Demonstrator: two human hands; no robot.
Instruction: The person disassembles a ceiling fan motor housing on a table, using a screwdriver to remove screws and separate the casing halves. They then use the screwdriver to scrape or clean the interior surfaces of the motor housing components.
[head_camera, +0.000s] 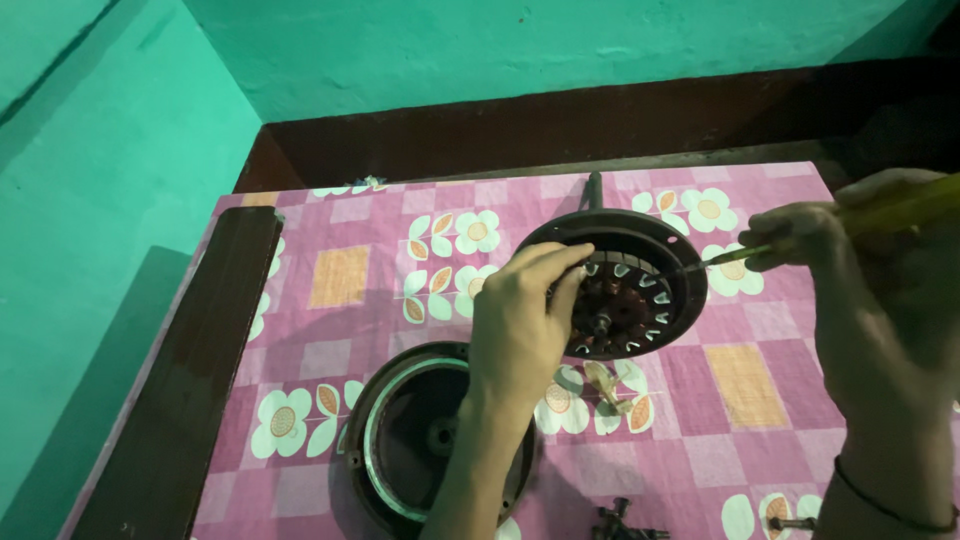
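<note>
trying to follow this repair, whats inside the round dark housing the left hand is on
Inside the round housing: copper-coloured windings ringed by pale slots, with a central shaft. The left hand covers its left part.
</note>
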